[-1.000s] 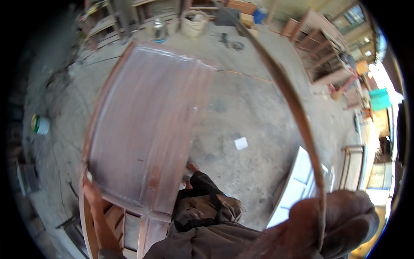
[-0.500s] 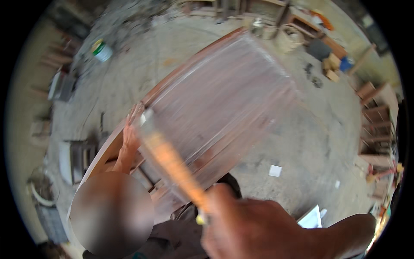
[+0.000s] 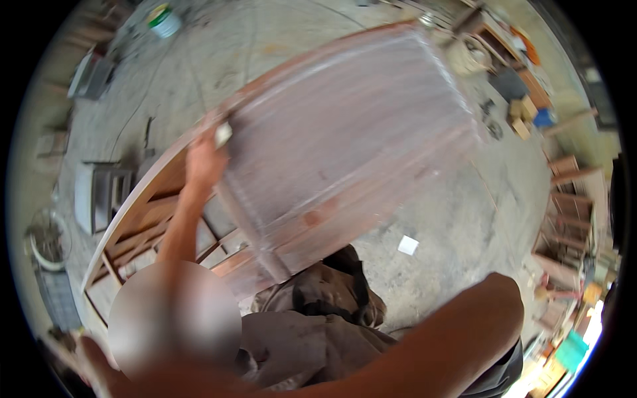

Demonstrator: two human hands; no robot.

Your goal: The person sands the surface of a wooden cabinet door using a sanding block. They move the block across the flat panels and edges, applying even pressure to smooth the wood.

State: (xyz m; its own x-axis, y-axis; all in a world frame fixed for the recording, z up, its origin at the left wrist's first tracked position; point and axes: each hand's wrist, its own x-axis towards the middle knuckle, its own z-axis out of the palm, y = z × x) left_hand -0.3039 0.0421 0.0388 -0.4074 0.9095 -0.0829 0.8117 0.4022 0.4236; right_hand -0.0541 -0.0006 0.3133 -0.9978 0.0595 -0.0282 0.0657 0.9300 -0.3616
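A large reddish-brown wooden panel (image 3: 345,126), streaked with whitish dust or filler along its edges, lies slanted before me. It belongs to a furniture piece whose curved frame (image 3: 142,189) with slats runs to the lower left. My left hand (image 3: 206,159) is on the panel's left edge, fingers closed around a small pale lump (image 3: 223,134) whose kind I cannot make out. My right forearm crosses low over my lap, and my right hand (image 3: 96,365) is at the lower left rim, blurred, its fingers mostly hidden. A round blurred patch hides part of the left forearm.
On the concrete floor stand a white-and-green bucket (image 3: 164,21), a grey box-like piece (image 3: 99,198) and a pale sack-like container (image 3: 469,54). Cardboard boxes (image 3: 523,116) and stacked wooden furniture (image 3: 567,212) line the right side. A white square (image 3: 408,245) lies near the panel.
My right hand has swung from lower centre to the far lower left, and the orange-handled tool it held is out of sight. The view has shifted; my left hand now shows the pale lump.
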